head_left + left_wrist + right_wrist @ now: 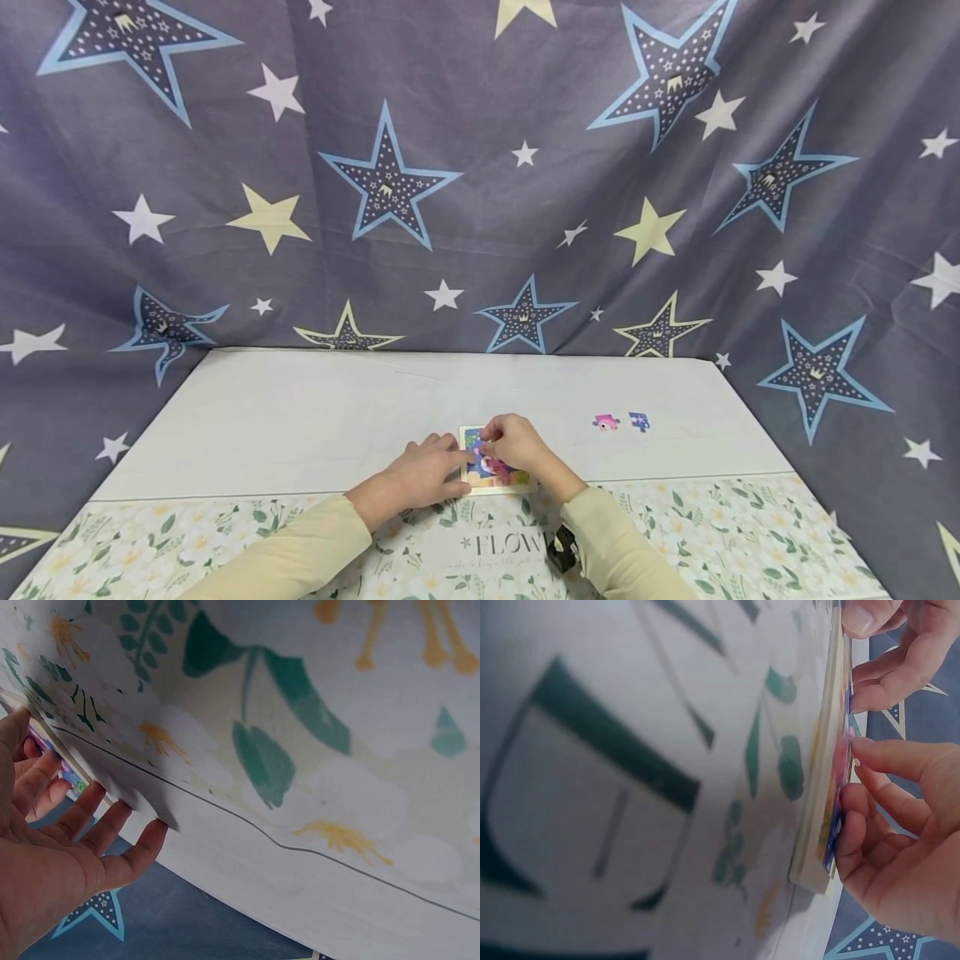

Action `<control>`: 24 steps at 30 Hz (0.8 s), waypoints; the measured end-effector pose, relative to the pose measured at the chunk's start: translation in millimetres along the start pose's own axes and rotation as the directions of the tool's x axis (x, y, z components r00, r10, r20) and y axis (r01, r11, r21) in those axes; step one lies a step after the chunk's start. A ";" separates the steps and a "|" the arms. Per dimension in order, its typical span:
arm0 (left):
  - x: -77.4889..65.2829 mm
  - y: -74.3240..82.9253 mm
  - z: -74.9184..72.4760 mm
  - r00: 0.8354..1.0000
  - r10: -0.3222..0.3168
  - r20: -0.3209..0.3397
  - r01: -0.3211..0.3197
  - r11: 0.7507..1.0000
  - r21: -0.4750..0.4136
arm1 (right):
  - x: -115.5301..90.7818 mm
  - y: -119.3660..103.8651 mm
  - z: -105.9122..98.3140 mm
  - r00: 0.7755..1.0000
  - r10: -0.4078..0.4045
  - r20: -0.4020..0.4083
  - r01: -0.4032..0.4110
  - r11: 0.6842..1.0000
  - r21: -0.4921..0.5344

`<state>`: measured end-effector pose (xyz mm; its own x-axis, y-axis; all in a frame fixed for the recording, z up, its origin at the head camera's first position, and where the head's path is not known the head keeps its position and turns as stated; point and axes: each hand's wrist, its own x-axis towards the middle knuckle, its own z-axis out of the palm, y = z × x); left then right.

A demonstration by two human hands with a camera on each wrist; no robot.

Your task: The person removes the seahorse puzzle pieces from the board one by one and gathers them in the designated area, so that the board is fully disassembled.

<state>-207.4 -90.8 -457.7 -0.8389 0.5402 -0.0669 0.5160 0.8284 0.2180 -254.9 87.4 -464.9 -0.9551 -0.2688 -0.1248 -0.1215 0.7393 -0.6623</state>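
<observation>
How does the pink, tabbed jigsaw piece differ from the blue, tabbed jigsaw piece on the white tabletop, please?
The pink jigsaw piece is mostly pink; the blue jigsaw piece is mostly blue with pale markings. The pink piece lies nearer the right hand; the blue piece lies farther from it. Both lie on the white tabletop.

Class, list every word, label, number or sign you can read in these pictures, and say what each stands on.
"FLOW", on the floral table covering; the rest runs behind the black device.
Script line beneath it: too small to read.
Large letter strokes, right wrist view: cropped, no full word.
Jigsaw puzzle, loose pink piece, loose blue piece: no readable text.
</observation>
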 end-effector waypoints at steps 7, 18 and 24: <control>-0.6 0.2 -0.5 1.000 -0.010 0.006 0.010 1.000 -0.008 | 0.7 -0.7 0.1 1.000 -0.010 -0.017 0.009 1.000 -0.009; 0.2 0.1 -0.8 1.000 -0.011 0.008 0.011 1.000 -0.001 | -1.2 -1.8 0.1 0.998 -0.047 -0.030 0.046 0.999 -0.018; -0.5 0.0 -0.9 1.000 -0.007 0.009 0.007 1.000 -0.007 | -1.4 -2.8 0.1 0.998 -0.046 -0.042 0.044 0.999 -0.031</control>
<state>-207.2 -91.2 -456.8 -0.8408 0.5358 -0.0771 0.5091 0.8310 0.2241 -253.2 85.6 -463.0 -0.9591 -0.2759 -0.0632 -0.1720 0.7454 -0.6440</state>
